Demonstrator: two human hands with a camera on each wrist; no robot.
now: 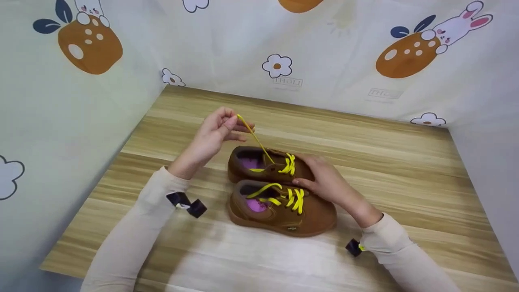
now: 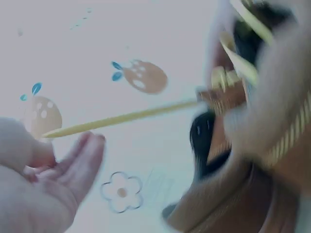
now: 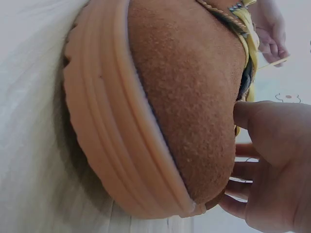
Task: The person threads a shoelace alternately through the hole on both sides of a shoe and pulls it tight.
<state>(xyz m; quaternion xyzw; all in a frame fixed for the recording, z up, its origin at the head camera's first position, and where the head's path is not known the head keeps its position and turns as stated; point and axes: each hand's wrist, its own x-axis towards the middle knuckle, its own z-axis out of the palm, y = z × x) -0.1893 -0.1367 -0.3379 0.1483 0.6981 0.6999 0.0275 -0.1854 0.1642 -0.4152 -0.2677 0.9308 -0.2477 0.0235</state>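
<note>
Two brown shoes with yellow laces stand side by side on the wooden table, toes to the right in the head view. My left hand [image 1: 211,136] is raised beyond the heel of the far shoe [image 1: 279,177] and pinches one end of its yellow shoelace [image 1: 254,137] between thumb and finger. In the left wrist view that shoelace [image 2: 129,117] runs taut to the shoe. My right hand [image 1: 330,178] grips the far shoe's toe, its thumb between the shoes. The near shoe [image 1: 316,213] has loose lace ends lying over its opening. Its toe fills much of the right wrist view.
The wooden table [image 1: 194,239] ends at a patterned cloth wall [image 1: 324,81] behind and at the sides. Small black devices [image 1: 187,205] hang at both sleeved wrists.
</note>
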